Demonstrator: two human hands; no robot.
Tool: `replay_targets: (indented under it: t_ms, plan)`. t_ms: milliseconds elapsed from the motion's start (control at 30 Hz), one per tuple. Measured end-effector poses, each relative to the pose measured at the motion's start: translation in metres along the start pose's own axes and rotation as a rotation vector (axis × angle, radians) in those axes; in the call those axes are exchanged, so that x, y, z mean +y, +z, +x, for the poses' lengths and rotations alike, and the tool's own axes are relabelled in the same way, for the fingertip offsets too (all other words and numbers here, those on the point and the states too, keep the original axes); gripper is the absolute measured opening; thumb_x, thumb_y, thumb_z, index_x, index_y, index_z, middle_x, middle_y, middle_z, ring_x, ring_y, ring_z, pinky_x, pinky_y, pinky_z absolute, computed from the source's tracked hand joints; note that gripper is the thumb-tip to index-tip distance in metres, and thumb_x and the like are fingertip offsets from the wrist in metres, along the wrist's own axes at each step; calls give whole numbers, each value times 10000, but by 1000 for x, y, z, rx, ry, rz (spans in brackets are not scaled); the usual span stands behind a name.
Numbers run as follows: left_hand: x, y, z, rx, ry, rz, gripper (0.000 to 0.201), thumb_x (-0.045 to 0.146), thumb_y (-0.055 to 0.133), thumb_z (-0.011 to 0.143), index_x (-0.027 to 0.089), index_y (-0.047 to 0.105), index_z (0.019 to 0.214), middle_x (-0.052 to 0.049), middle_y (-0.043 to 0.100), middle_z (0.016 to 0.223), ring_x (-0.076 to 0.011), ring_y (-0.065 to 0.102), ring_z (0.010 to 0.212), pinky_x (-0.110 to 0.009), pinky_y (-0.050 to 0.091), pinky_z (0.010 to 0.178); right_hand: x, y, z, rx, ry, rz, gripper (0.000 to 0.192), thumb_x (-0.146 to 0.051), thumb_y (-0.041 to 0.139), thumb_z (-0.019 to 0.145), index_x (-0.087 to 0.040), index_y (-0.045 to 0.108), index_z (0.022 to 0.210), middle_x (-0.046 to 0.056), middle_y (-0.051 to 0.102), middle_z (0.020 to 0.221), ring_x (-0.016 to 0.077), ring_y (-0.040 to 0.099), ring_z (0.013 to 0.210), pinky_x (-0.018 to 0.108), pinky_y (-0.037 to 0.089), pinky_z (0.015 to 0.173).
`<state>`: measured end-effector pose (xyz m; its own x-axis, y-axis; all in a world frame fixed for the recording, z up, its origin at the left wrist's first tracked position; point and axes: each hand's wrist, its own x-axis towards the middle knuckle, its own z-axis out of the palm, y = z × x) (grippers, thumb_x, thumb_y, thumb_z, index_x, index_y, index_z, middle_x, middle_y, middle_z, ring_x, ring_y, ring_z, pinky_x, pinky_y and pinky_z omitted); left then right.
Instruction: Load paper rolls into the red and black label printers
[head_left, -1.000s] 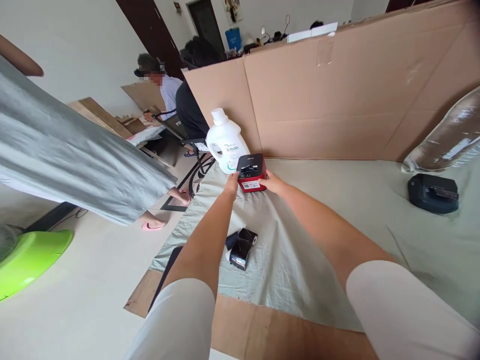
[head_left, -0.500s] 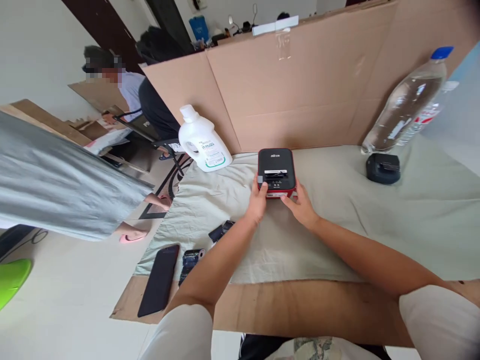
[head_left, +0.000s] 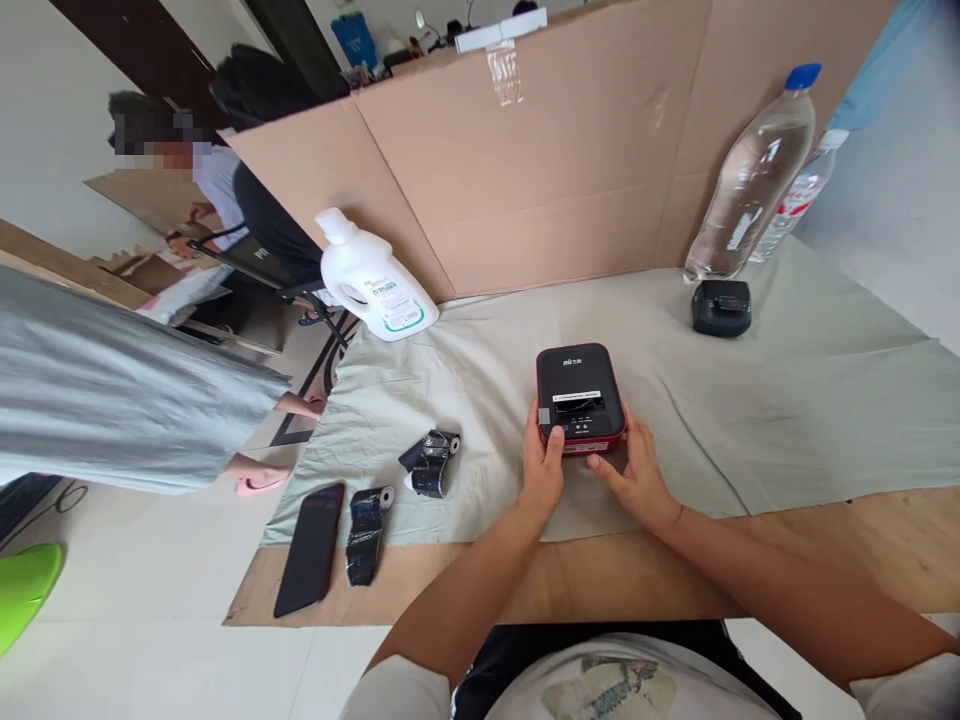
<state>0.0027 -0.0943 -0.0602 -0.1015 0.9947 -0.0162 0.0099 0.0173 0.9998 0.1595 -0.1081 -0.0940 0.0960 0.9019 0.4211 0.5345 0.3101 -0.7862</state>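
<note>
- Nearest: bare wooden edge of the table (head_left: 600, 580), person's torso just past it; forearms angle inward from both sides.
- L hand (head_left: 543, 470) grasps L near corner of the red-and-black box (head_left: 574, 372): thumb up by top edge, fingers down the side.
- R hand (head_left: 639, 475) grips R side, thumb at near face, fingers wrapped along the flank.
- Box loc: mid-table over the cloth (head_left: 495, 390), top up; can't tell if resting or slightly lifted.
- Change: 1 s ago box sat beside the white jug (head_left: 379, 282); now it's well apart from it & closer to the body. Prob. means easier two-handed access, elbows bent more vs. stretched out.
- L of box: phone (head_left: 309, 550), near black roll (head_left: 367, 530), 2nd black roll (head_left: 433, 465), all untouched.
- Farther R: small black device (head_left: 721, 308), lg. water bottle (head_left: 757, 185) behind.
- Back: cardboard screen (head_left: 540, 190).
</note>
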Motion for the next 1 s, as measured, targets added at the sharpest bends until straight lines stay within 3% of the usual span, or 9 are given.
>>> replay_targets:
  t_ms: [167, 267, 333, 400, 533, 667, 833, 1000]
  plan:
    - [4, -7, 25, -5, -23, -131, 548, 487, 624, 865, 248, 493, 1340, -91, 521, 1444, -267, 443, 1383, -417, 343, 1169, -7, -12, 38, 16, -121, -14, 660, -568, 522, 917, -254, 386, 1481, 153, 438, 1491, 350, 415, 1368, 604, 391, 1092]
    - [6, -12, 48, -38, -28, -263, 555, 375, 645, 789, 259, 514, 1316, -70, 503, 1469, -263, 398, 1420, -413, 354, 1160, -11, -10, 53, 50, -274, -26, 360, -488, 515, 935, -264, 632, 1191, 101, 436, 1506, 341, 390, 1389, 598, 351, 1128]
    - [7, -14, 60, -116, -43, -335, 661, 298, 658, 690, 261, 507, 1332, -67, 497, 1481, -272, 385, 1432, -417, 367, 1152, -12, -5, 56, 79, -334, -15, 210, -420, 554, 918, -248, 670, 949, 85, 486, 1459, 340, 409, 1374, 596, 360, 1123]
    - [8, -13, 68, -175, -39, -382, 740, 249, 645, 623, 264, 497, 1348, -66, 489, 1495, -275, 392, 1430, -409, 385, 1140, -11, 0, 53, 102, -357, -12, 132, -365, 602, 886, -242, 643, 858, 86, 526, 1409, 339, 435, 1355, 597, 381, 1111]
    - [6, -10, 71, -172, 14, -411, 885, 172, 622, 586, 337, 399, 1426, -31, 394, 1571, -252, 360, 1457, -384, 395, 1131, -8, 5, 49, 124, -385, -24, 69, -313, 636, 847, -250, 618, 872, 87, 529, 1399, 340, 452, 1352, 603, 407, 1094]
    - [3, -9, 68, -160, 0, -386, 927, 176, 610, 622, 392, 310, 1472, -14, 401, 1561, -254, 381, 1447, -418, 400, 1127, -8, 6, 48, 151, -404, -43, 68, -305, 630, 833, -251, 604, 865, 73, 472, 1460, 359, 398, 1403, 615, 392, 1105]
    - [-3, -10, 71, -142, 25, -369, 852, 206, 598, 629, 361, 363, 1433, -31, 417, 1548, -256, 376, 1450, -434, 367, 1157, -5, 9, 46, 158, -367, -75, 125, -353, 610, 845, -247, 586, 907, 82, 361, 1545, 372, 388, 1408, 617, 404, 1089]
    - [-9, -7, 70, -107, 59, -380, 663, 238, 610, 632, 270, 501, 1285, -64, 467, 1506, -251, 386, 1439, -402, 331, 1177, 4, 10, 47, 126, -406, 37, 369, -382, 608, 861, -251, 487, 1184, 143, 579, 1236, 318, 583, 1187, 561, 508, 974]
